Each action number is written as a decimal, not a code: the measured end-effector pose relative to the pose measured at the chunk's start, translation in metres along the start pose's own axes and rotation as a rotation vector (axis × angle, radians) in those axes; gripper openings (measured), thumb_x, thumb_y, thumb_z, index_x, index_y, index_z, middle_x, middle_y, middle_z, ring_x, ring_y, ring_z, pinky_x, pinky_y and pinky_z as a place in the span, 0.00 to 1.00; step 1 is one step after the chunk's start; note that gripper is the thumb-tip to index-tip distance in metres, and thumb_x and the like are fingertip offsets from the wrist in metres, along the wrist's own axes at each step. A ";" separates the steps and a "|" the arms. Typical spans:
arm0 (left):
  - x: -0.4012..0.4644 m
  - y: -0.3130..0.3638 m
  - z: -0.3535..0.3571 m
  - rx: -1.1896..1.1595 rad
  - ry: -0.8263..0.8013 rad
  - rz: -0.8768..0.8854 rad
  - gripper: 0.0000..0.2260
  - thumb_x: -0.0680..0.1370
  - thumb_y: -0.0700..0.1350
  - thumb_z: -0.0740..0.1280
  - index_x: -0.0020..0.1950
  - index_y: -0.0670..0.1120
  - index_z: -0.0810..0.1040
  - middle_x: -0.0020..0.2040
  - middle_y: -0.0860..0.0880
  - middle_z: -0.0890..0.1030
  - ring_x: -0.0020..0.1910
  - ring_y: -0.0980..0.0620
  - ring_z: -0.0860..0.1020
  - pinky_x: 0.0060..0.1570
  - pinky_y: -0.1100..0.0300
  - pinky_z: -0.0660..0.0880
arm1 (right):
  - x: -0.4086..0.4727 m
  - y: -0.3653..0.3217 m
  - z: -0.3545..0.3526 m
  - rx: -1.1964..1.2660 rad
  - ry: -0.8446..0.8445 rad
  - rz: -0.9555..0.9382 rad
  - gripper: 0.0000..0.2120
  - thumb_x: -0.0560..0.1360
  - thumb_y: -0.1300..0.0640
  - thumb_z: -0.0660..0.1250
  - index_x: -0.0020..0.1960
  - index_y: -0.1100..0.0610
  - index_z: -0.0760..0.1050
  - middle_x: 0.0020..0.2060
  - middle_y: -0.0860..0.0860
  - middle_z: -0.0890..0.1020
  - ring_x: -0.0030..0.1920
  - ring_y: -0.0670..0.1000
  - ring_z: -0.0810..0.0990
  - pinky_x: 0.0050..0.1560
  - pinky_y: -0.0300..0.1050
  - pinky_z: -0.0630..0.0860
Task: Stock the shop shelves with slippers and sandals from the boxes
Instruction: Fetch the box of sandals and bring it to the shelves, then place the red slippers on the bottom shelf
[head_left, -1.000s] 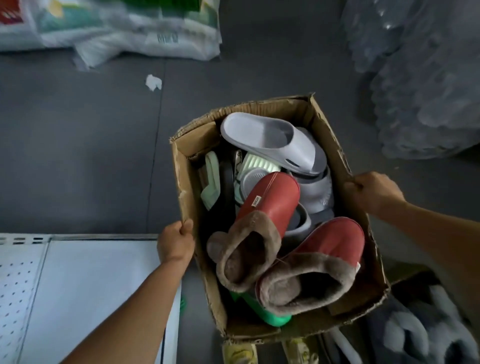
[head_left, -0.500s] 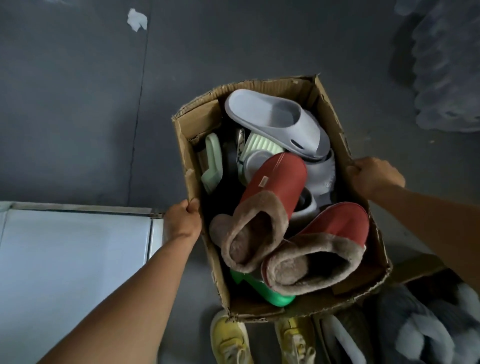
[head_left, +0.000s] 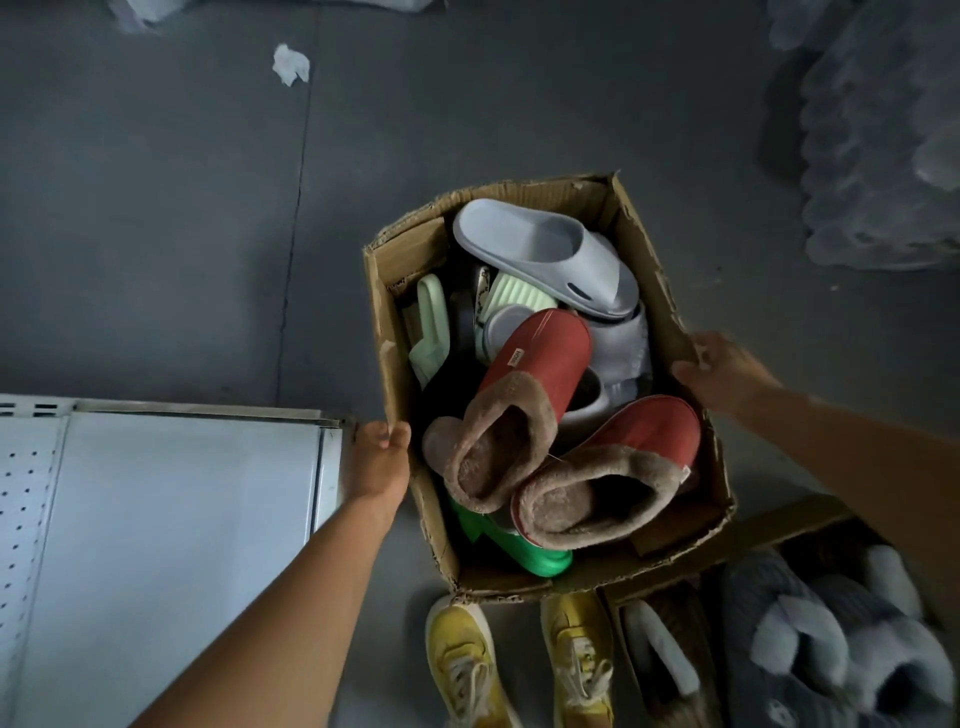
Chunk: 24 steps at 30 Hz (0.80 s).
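Observation:
I hold an open cardboard box in front of me above the grey floor. My left hand grips its left wall near the rim. My right hand grips the right wall. On top of the load lie two red slippers with brown fur lining. Behind them rests a grey foam slide. Pale green slippers stand at the left inside, and a bright green one pokes out underneath at the near end.
A white metal shelf with a perforated back panel lies low at my left. A second box with grey fluffy slippers sits at the lower right. My yellow sneakers show below. Plastic-wrapped bundles fill the far right; a paper scrap lies on the floor.
The view has tilted down and the box sits lower in frame; my yellow sneakers and the shelf have come further into sight. Both hands keep their grip on the box walls.

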<state>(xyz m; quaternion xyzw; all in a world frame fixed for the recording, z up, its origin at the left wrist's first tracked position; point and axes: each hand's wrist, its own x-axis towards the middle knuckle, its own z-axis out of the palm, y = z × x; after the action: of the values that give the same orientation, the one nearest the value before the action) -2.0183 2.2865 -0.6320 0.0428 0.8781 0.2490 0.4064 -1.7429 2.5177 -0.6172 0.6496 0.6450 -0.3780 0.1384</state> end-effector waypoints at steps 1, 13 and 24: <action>-0.013 -0.003 0.000 -0.043 0.019 -0.016 0.12 0.81 0.50 0.62 0.38 0.53 0.67 0.40 0.49 0.75 0.49 0.44 0.77 0.56 0.38 0.76 | -0.011 0.000 -0.002 0.027 0.029 -0.009 0.22 0.77 0.53 0.64 0.69 0.59 0.67 0.63 0.60 0.73 0.61 0.61 0.73 0.58 0.50 0.71; -0.136 -0.037 0.059 -0.632 -0.201 -0.387 0.16 0.81 0.55 0.60 0.64 0.47 0.69 0.58 0.43 0.79 0.53 0.45 0.81 0.44 0.52 0.79 | -0.050 -0.005 0.007 0.067 -0.134 -0.039 0.15 0.80 0.51 0.61 0.60 0.58 0.76 0.56 0.58 0.78 0.55 0.59 0.77 0.52 0.46 0.71; -0.124 -0.033 0.083 -0.590 -0.397 -0.239 0.15 0.76 0.44 0.71 0.61 0.49 0.74 0.60 0.45 0.80 0.57 0.48 0.80 0.47 0.57 0.80 | -0.018 0.019 0.040 -0.029 -0.171 0.021 0.25 0.75 0.38 0.61 0.66 0.50 0.73 0.64 0.58 0.75 0.60 0.61 0.75 0.61 0.51 0.72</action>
<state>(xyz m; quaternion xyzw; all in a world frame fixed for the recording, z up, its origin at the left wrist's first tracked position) -1.8703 2.2569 -0.6073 -0.1312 0.6715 0.4288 0.5900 -1.7358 2.4753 -0.6381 0.6195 0.6295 -0.4211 0.2063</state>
